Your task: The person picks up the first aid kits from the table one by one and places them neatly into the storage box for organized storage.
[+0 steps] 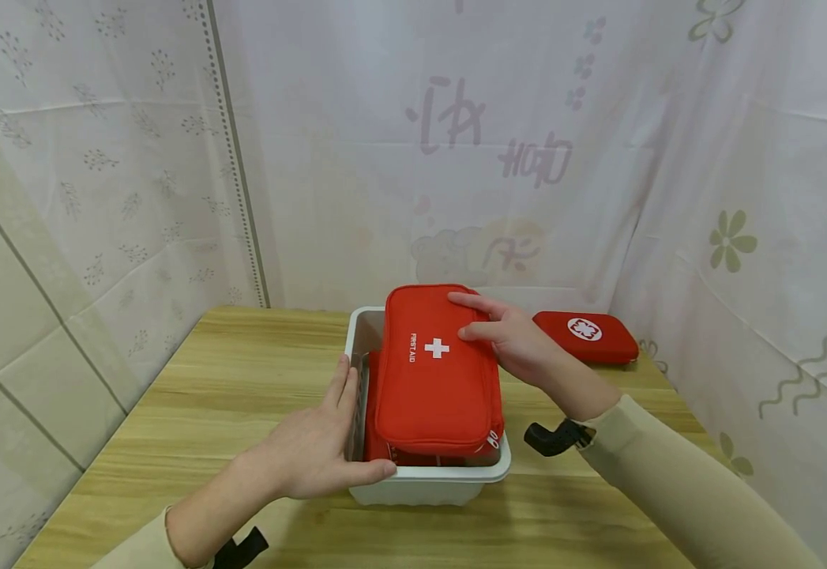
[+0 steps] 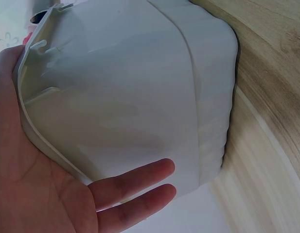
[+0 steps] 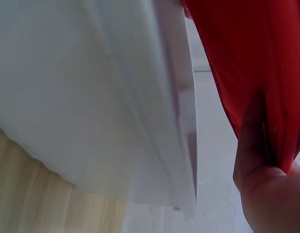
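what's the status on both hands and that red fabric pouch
Right hand gripping red fabric first-aid pouch. Left hand touching rim of white plastic bin. Pouch over bin; red item inside, possibly in the way.

The bag (image 1: pixel 436 395) is over the bin (image 1: pixel 420 495), left of the case (image 1: pixel 615 341).

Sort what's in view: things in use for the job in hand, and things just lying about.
Apparently in use:
red first aid bag, held by the right hand
white bin, touched by the left hand

Apparently lying about:
red case with a round white emblem, untouched on the table
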`<state>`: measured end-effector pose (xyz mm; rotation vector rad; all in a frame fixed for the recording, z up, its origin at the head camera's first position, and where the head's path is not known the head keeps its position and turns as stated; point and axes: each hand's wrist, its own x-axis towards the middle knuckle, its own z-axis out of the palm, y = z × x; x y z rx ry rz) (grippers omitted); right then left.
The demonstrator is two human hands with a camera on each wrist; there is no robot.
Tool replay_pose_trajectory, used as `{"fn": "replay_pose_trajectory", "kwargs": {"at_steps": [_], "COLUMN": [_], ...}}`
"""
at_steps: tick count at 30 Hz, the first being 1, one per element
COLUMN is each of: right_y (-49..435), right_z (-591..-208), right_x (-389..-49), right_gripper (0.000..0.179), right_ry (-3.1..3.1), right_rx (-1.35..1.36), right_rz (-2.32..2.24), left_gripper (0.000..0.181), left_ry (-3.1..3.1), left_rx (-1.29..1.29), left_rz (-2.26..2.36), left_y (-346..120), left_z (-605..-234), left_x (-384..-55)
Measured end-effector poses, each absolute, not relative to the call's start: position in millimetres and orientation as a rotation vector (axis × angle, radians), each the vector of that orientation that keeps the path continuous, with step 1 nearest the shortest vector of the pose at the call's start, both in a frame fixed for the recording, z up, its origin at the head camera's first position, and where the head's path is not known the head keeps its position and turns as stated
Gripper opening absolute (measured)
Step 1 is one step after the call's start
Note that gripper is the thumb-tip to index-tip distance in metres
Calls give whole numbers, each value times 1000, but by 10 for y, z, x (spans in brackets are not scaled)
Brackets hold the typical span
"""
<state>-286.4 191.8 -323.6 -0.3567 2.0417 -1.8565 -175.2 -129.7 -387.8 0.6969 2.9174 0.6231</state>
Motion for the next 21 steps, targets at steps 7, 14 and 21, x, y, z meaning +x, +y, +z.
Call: {"fn": "replay_pose_trajectory", "kwargs": {"at_steps": [7, 14, 21], "right_y": [1746, 1589, 1461], "right_z": [-3171, -3122, -3116], "right_x": [-2911, -2948, -2948], "right_gripper": [68, 70, 67], "right_ry": [2077, 2151, 2245], "right_rx": [-396, -388, -367], "right_rz": [-1806, -1717, -1607], "left_gripper": [141, 141, 140], "left_ry": [2908, 2904, 2912], "left_rx": [689, 695, 686], "left_rz": [631, 635, 627], "left_y": [-1296, -1300, -1299], "left_z": [-3877, -3863, -3861], "left_x": [-1758, -1757, -1756]}}
